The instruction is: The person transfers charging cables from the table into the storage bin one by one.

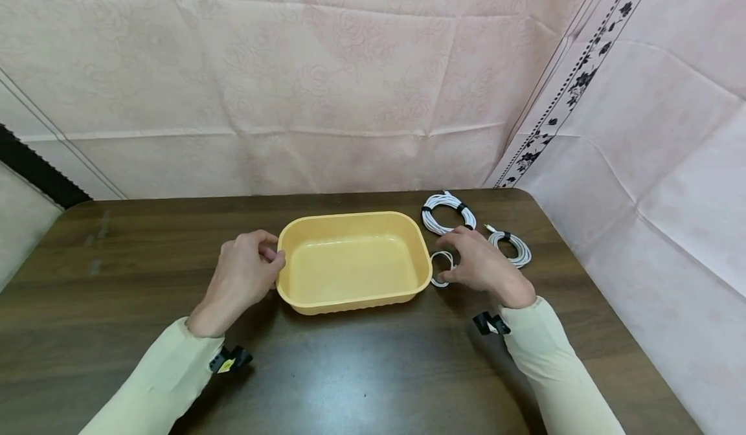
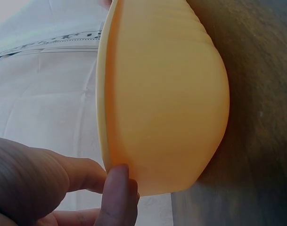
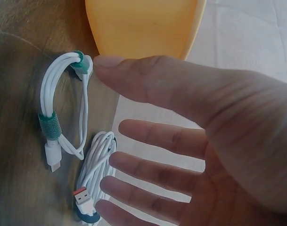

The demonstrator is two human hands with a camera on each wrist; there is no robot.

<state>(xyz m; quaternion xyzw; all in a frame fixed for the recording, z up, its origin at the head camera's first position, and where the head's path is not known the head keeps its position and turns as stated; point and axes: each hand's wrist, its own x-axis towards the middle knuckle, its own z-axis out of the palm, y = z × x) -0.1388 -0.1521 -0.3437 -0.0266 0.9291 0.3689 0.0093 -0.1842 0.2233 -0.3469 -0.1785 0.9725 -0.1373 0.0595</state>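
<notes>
A yellow plastic basin (image 1: 352,263) stands on the table. At its left end, my left hand (image 1: 241,273) holds the rim between thumb and fingers, with one digit (image 2: 116,195) against the outer wall in the left wrist view. Over a small coiled white charging cable (image 3: 48,89) beside the basin's right end is my right hand (image 1: 478,260). Its thumb and fingers are spread on either side of the coil. The right wrist view shows the coil bound with green ties, a plug at one end, and the fingers apart from it.
A larger white cable coil (image 1: 431,221) with black ties lies behind my right hand. Another coil (image 1: 522,252) lies to the right of it. The brown wooden table (image 1: 146,292) meets a pale cloth backdrop (image 1: 326,98) behind and at the right.
</notes>
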